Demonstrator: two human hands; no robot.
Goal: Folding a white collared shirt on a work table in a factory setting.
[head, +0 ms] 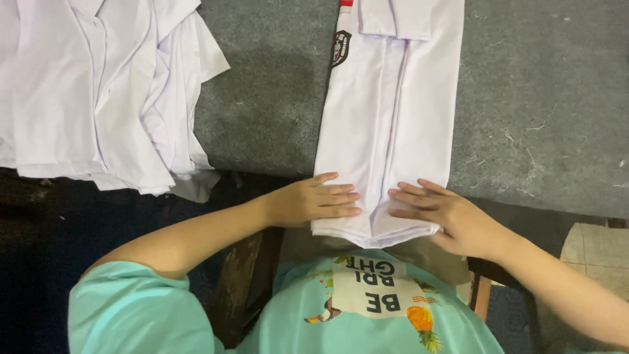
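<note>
A person in a mint-green T-shirt [282, 314] presses both hands flat on the near end of a folded white shirt [386, 124] laid on a grey worktop [544, 98]. The shirt has been folded lengthwise into a long, narrow strip that runs from the far edge of the worktop, where a collar and a small dark badge [341, 47] show, straight back to the near edge, where its hem hangs just over the lip in front of the person's chest.

The left hand [313, 200] lies palm down with fingers stretched out and together, resting on the strip's left border at the near edge; it grips nothing. The right hand [445, 213] lies the same way on the strip's right side, fingers extended and pointing inward toward the other hand, open and flat on the cloth. The fingertips of the two hands are close but apart, with a narrow band of cloth and a centre fold between them.

At the worktop's far left corner sits a loose pile of white shirts [98, 92], overlapping one another and spilling past the near edge. It lies well apart from the folded strip, with bare grey surface between them. The right half of the worktop carries a few pale threads and scraps of lint [534, 128]. Below the near edge, dark floor shows at left and a pale tile [599, 252] at right.
</note>
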